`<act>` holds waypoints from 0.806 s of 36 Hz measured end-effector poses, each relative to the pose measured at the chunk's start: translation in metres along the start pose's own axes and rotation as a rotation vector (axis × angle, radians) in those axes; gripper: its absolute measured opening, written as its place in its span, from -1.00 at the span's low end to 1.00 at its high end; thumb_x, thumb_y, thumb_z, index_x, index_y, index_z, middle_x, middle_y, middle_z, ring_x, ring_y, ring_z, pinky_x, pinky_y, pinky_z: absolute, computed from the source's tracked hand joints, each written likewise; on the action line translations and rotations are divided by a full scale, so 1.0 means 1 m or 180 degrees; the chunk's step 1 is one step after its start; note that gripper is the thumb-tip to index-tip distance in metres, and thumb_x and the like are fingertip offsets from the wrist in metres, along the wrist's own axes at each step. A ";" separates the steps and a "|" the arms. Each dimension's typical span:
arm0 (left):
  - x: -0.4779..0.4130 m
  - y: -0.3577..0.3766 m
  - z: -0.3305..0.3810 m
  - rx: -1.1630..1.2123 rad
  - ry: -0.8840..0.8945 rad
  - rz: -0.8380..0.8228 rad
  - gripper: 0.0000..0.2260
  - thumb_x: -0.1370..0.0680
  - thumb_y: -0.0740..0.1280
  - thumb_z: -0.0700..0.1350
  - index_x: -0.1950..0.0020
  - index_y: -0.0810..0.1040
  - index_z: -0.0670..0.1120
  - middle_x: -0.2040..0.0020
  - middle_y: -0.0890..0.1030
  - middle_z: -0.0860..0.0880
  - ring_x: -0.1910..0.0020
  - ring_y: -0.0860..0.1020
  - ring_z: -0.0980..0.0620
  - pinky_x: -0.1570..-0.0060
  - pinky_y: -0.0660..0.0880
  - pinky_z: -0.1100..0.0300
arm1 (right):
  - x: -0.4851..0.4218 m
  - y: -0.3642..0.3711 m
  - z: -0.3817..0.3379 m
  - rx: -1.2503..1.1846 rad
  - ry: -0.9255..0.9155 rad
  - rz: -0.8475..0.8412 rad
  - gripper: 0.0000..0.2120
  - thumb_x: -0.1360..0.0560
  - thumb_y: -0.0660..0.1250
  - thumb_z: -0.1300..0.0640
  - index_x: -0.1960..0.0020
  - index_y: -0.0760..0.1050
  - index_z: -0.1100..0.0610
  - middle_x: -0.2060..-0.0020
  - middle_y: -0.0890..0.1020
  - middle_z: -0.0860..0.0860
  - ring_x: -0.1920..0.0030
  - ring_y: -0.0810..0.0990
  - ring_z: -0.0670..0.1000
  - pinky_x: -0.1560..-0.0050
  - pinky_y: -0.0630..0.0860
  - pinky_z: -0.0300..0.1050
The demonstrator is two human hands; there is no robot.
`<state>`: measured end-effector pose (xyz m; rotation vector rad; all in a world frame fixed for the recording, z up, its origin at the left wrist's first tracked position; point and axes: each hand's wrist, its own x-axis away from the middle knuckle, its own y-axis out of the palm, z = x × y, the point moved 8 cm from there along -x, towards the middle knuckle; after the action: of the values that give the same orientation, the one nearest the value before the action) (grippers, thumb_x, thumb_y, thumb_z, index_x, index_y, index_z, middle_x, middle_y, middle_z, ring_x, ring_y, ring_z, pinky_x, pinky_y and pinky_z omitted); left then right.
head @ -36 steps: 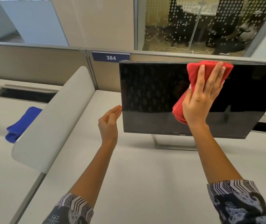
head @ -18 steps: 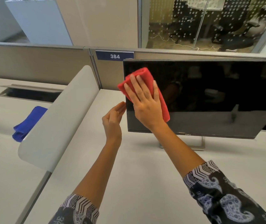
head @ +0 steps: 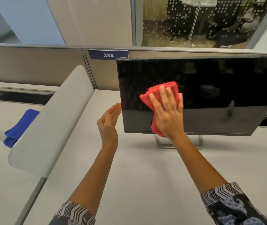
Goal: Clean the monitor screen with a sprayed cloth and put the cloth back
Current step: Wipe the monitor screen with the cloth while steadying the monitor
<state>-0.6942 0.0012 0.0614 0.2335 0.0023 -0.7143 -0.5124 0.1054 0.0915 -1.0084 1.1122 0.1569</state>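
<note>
A black monitor (head: 218, 95) stands on a silver foot on the white desk, its screen dark and reflective. My right hand (head: 168, 114) presses a folded red cloth (head: 155, 95) flat against the lower left part of the screen, fingers straight and spread. My left hand (head: 109, 120) is held upright with straight fingers, its fingertips touching the monitor's left edge.
A curved white divider (head: 48, 124) separates this desk (head: 145, 176) from the neighbouring one on the left. A folded blue cloth (head: 20, 125) lies on that neighbouring desk beside a cable slot (head: 19, 97). A partition with a plate marked 384 (head: 108, 55) runs behind the monitor.
My right hand swept the red cloth from the screen's upper middle to its upper left corner, then down and right to the lower left area. My left hand stayed at the monitor's left edge.
</note>
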 end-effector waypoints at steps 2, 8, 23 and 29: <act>0.000 0.000 0.000 0.0007 0.0010 -0.0010 -0.69 -0.69 0.08 -0.15 -0.19 0.61 -0.07 -0.15 0.66 -0.01 -0.17 0.62 0.07 -0.21 0.51 0.23 | 0.000 -0.016 0.030 0.0006 0.0463 0.0332 -0.42 -0.57 0.28 0.23 -0.55 0.20 0.08 -0.53 0.17 0.23 -0.56 0.04 0.23 -0.49 0.04 0.35; 0.001 0.001 -0.002 -0.0039 0.0050 -0.0043 -0.70 -0.68 0.09 -0.15 -0.18 0.61 -0.04 -0.16 0.66 0.02 -0.18 0.61 0.10 -0.18 0.51 0.25 | 0.051 -0.047 0.130 0.0062 0.2088 0.1019 -0.54 -0.67 0.18 0.16 -0.52 0.22 0.29 -0.45 0.19 0.46 -0.49 0.12 0.42 -0.53 0.11 0.22; 0.000 0.000 -0.008 0.0038 0.0001 -0.0006 -0.70 -0.61 0.12 -0.06 -0.16 0.62 0.00 -0.17 0.66 0.00 -0.19 0.61 0.06 -0.24 0.51 0.12 | 0.063 0.015 0.024 -0.0484 0.2134 0.0537 -0.34 -0.61 0.28 -0.01 -0.56 0.09 0.22 -0.50 0.12 0.37 -0.55 -0.01 0.31 -0.50 0.09 0.32; 0.002 0.002 -0.007 0.0080 0.0033 0.0023 -0.67 -0.56 0.12 -0.05 -0.19 0.61 -0.05 -0.19 0.65 -0.03 -0.20 0.60 0.06 -0.21 0.52 0.20 | 0.087 0.062 -0.053 -0.0098 0.0354 -0.0575 -0.21 -0.55 0.37 0.06 -0.61 -0.04 0.03 -0.57 0.05 0.16 -0.59 -0.09 0.21 -0.53 -0.11 0.27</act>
<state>-0.6907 0.0030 0.0544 0.2612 0.0022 -0.7061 -0.5415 0.0702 -0.0194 -1.1508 1.1157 -0.0278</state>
